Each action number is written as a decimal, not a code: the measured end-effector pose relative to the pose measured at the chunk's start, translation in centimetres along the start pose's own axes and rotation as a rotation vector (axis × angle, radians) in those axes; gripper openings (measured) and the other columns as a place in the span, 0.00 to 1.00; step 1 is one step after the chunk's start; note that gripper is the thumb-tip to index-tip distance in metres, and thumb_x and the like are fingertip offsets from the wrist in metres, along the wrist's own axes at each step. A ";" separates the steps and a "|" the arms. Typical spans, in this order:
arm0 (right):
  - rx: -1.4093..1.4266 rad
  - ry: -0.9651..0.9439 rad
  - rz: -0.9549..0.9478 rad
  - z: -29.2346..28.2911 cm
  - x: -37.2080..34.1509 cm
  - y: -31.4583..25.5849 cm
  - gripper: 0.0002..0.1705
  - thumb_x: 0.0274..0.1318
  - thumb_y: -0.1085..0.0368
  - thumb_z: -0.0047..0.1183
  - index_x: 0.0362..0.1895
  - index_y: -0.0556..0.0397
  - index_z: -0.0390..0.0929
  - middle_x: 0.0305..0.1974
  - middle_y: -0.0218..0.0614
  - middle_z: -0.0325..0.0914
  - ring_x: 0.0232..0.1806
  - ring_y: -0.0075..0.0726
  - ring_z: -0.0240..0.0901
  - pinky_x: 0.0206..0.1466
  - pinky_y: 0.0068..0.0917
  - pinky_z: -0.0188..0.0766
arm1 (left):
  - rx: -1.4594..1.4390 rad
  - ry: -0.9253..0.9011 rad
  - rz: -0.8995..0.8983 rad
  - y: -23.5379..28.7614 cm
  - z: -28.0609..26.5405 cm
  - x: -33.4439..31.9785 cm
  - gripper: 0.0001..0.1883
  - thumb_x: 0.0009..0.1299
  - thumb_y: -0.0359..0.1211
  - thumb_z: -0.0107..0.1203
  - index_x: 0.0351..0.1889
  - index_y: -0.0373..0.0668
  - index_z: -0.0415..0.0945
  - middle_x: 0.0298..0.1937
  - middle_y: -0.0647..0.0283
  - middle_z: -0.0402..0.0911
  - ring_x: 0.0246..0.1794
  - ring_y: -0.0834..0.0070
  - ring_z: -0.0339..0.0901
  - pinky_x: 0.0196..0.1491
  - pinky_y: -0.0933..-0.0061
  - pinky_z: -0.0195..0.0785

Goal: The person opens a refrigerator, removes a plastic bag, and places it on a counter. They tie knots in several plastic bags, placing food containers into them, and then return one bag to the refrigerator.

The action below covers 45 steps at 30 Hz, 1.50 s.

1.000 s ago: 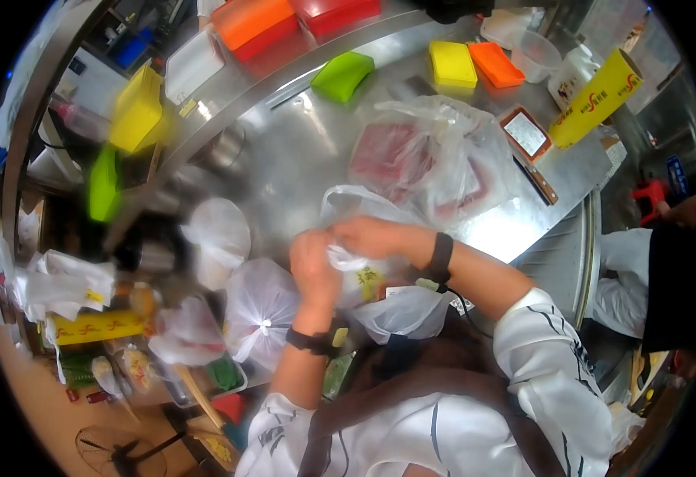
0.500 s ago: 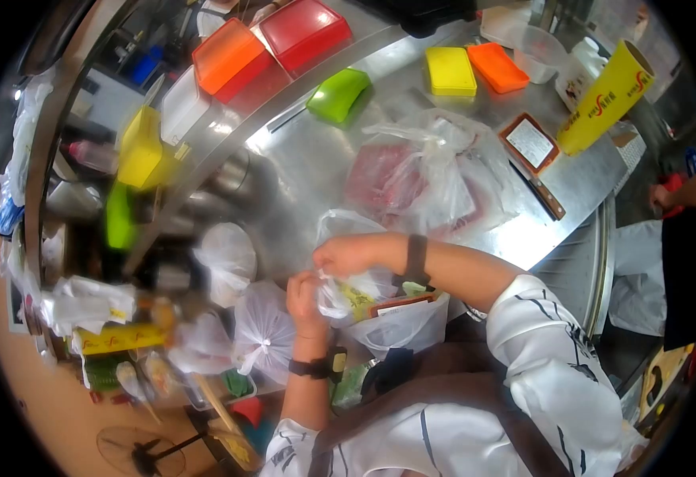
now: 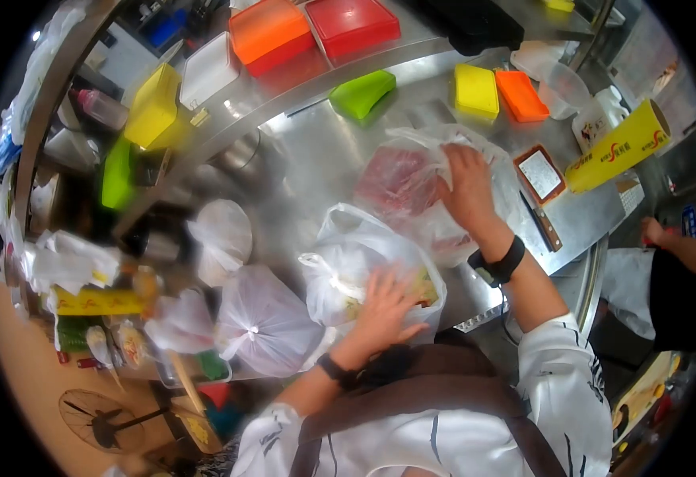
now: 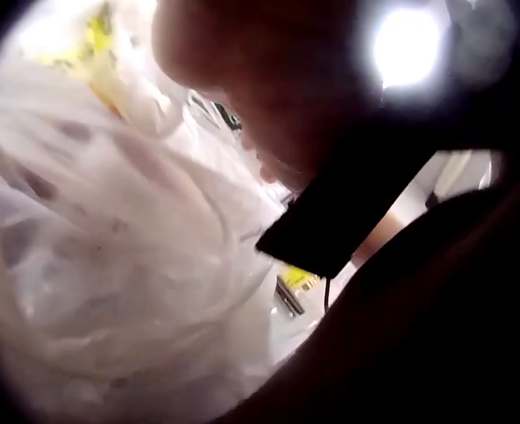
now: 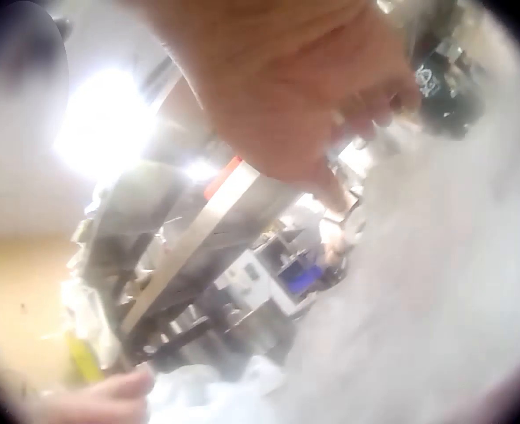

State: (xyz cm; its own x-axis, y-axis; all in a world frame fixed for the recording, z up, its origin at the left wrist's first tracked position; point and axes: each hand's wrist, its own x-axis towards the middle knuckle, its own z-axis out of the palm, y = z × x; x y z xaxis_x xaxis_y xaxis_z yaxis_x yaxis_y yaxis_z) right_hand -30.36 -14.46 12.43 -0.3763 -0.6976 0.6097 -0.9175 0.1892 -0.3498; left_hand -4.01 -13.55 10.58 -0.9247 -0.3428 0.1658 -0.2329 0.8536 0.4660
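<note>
Currently, the metal surface carries a clear bag and, toward its near edge, a white bag. The right hand, thumb apart, lies over the first; the left hand, fingers spread, over the second.

On the person I count one left hand, one right hand and two black wristbands; on the counter, at least three white bags, one knife, one labelled tray and one orange tray; on the shelf, one orange box, one red box, one white box.
</note>
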 end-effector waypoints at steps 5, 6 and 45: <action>0.016 -0.296 0.320 2.8 -0.7 5.5 0.30 0.47 0.65 0.59 0.57 0.57 0.69 0.52 0.53 0.73 0.52 0.60 0.71 0.58 0.47 0.65 | 0.140 -0.175 -0.038 -3.2 5.2 0.4 0.30 0.58 0.50 0.63 0.54 0.43 0.75 0.60 0.58 0.73 0.70 0.57 0.59 0.71 0.36 0.37; 0.061 -0.517 0.493 3.0 -0.9 6.0 0.30 0.47 0.65 0.59 0.58 0.59 0.70 0.53 0.56 0.73 0.53 0.61 0.71 0.58 0.46 0.66 | 0.143 -0.178 -0.039 -4.0 5.3 0.1 0.30 0.58 0.50 0.63 0.54 0.43 0.75 0.60 0.58 0.73 0.70 0.57 0.59 0.71 0.36 0.37; 0.568 -0.078 0.041 -13.0 -7.7 -4.7 0.11 0.46 0.73 0.60 0.26 0.54 0.68 0.45 0.42 0.75 0.40 0.39 0.75 0.44 0.27 0.70 | -1.237 0.483 -0.550 -2.6 -2.9 9.4 0.05 0.66 0.29 0.54 0.36 0.38 0.73 0.39 0.58 0.75 0.40 0.67 0.73 0.45 0.69 0.66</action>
State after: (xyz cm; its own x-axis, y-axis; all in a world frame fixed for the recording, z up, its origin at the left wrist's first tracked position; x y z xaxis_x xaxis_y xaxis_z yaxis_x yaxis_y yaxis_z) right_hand -24.80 -1.04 18.64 -0.3800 -0.7503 0.5410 -0.6814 -0.1685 -0.7123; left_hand -11.18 -20.12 13.41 -0.5555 -0.8222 -0.1241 0.1178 -0.2256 0.9671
